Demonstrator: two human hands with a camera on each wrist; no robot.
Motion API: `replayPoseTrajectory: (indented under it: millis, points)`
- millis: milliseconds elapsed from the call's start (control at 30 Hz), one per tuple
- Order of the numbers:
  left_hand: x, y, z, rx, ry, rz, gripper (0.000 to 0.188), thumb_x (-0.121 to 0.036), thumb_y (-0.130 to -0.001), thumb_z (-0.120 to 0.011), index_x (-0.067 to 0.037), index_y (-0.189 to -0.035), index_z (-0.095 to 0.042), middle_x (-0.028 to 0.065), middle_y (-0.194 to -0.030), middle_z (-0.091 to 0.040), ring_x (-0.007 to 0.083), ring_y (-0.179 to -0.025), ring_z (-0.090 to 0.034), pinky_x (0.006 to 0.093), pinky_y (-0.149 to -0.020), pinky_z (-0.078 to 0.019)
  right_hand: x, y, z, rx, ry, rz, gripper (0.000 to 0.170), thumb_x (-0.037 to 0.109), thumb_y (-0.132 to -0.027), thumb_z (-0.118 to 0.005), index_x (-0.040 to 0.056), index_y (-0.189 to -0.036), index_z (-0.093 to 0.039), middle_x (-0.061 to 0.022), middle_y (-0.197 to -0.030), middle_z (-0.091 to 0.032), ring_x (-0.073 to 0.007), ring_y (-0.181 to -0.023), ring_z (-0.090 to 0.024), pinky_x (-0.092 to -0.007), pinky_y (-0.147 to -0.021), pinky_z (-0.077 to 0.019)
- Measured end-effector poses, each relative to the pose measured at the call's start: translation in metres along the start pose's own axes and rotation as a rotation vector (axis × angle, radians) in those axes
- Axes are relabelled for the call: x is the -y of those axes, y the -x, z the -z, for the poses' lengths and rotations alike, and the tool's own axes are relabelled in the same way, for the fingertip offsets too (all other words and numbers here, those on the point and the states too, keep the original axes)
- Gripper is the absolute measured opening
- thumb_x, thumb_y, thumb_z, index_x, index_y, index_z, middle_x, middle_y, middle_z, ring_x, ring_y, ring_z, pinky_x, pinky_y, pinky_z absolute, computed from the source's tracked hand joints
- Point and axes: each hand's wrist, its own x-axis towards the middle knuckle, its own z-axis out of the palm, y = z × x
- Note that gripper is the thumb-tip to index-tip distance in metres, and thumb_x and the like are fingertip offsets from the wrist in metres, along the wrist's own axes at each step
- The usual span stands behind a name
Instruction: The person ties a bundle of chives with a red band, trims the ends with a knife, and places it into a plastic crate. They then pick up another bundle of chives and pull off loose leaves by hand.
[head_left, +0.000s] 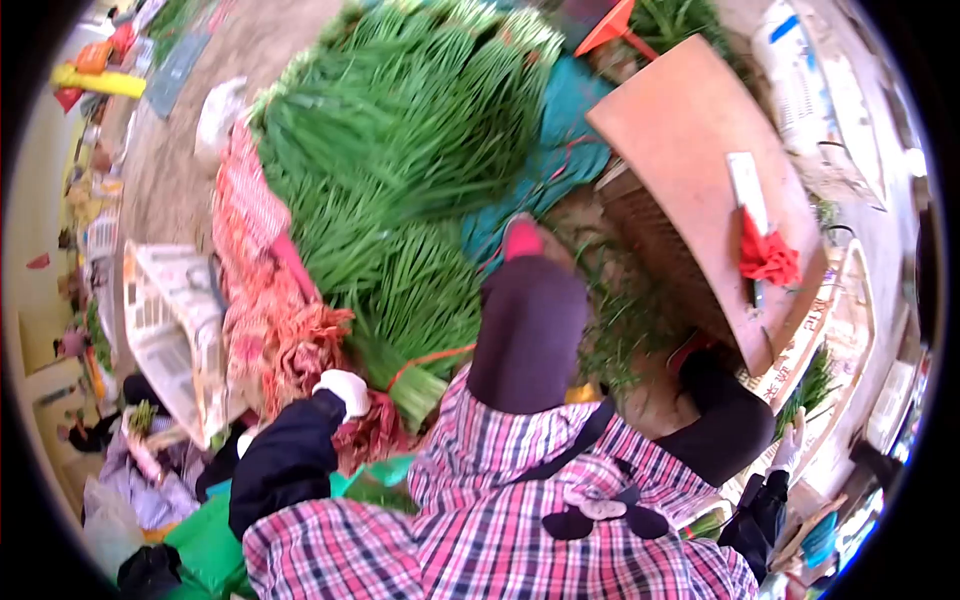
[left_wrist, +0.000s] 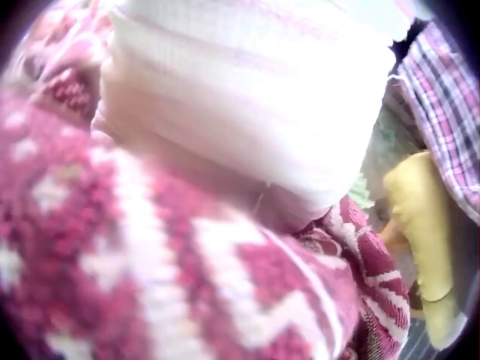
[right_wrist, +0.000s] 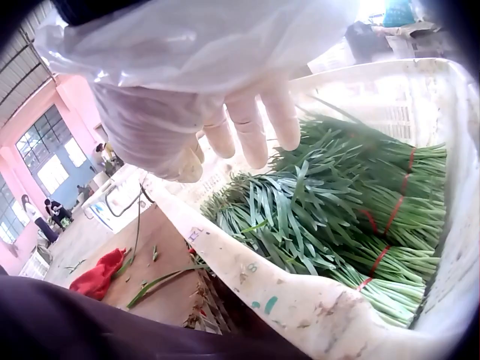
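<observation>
My left hand [head_left: 343, 392], in a white glove, is at the red patterned cloth [head_left: 285, 335] beside the large pile of garlic chives [head_left: 390, 160]. In the left wrist view the white glove [left_wrist: 247, 97] is close against the red-and-white cloth [left_wrist: 180, 262], which hides the fingers; I cannot tell whether they grip it. My gloved right hand [right_wrist: 217, 120] is over the rim of a white plastic crate [right_wrist: 277, 289], fingers extended and holding nothing. Inside the crate lie several chive bundles [right_wrist: 322, 202] tied with red bands.
A tan board [head_left: 700, 170] to the right bears a red cloth [head_left: 768, 258] and a white strip [head_left: 745, 190]. An orange strap [head_left: 430, 355] lies across chives near my knee. At left is a white crate [head_left: 175, 315]; green plastic [head_left: 210, 545] lies below it.
</observation>
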Motion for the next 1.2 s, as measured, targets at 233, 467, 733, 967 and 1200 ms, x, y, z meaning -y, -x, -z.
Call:
replayPoseTrajectory:
  millis: [233, 467, 733, 967, 1200]
  points:
    - [-0.054, -0.037, 0.074, -0.442, -0.245, -0.249, 0.027, -0.023, -0.079, -0.061, -0.009, -0.102, -0.062, 0.0112, -0.112, -0.063, 0.0317, -0.104, -0.061, 0.0471, -0.088, -0.0469, -0.031, 0.004, -0.021, -0.008, -0.186, -0.006, 0.049, 0.001, -0.092, -0.047, 0.0007, -0.14, -0.044, -0.0111, -0.144, -0.046, -0.0219, -0.13, -0.046, -0.032, -0.109, -0.0329]
    - [-0.036, -0.071, 0.025, -0.26, -0.236, -0.512, 0.057, -0.046, -0.085, -0.06, -0.008, -0.127, -0.052, 0.0104, -0.123, -0.057, 0.0287, -0.117, -0.052, 0.0431, -0.102, -0.0367, -0.04, 0.044, -0.013, 0.012, -0.147, -0.026, 0.046, 0.002, -0.092, -0.048, -0.0012, -0.138, -0.047, -0.0126, -0.14, -0.05, -0.0237, -0.131, -0.045, -0.0347, -0.111, -0.0318]
    - [-0.033, -0.082, 0.044, 0.007, -0.272, -0.467, 0.068, -0.054, -0.072, -0.073, -0.007, -0.119, -0.062, 0.0154, -0.113, -0.066, 0.0321, -0.107, -0.063, 0.0397, -0.089, -0.0507, -0.012, 0.069, -0.025, 0.096, -0.068, -0.129, 0.032, 0.022, -0.093, -0.058, 0.0012, -0.117, -0.063, -0.0005, -0.096, -0.065, -0.0083, -0.081, -0.056, -0.0221, -0.069, -0.0452]
    - [-0.006, -0.147, 0.006, 0.138, -0.334, -0.478, 0.066, -0.05, -0.077, -0.071, -0.011, -0.128, -0.053, 0.0174, -0.126, -0.057, 0.0398, -0.107, -0.06, 0.0529, -0.083, -0.0524, -0.012, 0.072, -0.01, 0.09, -0.117, -0.115, 0.031, 0.021, -0.088, -0.056, 0.0077, -0.115, -0.065, 0.002, -0.086, -0.062, -0.0066, -0.066, -0.054, -0.0216, -0.055, -0.0413]
    - [-0.022, -0.061, 0.031, -0.119, -0.38, -0.304, 0.036, -0.032, -0.069, -0.073, -0.015, -0.1, -0.071, 0.007, -0.1, -0.071, 0.0283, -0.094, -0.069, 0.0437, -0.071, -0.0552, -0.018, 0.077, 0.0, 0.046, -0.018, -0.184, 0.032, 0.019, -0.085, -0.052, 0.0106, -0.113, -0.065, 0.002, -0.082, -0.06, -0.0064, -0.06, -0.053, -0.0209, -0.048, -0.0386]
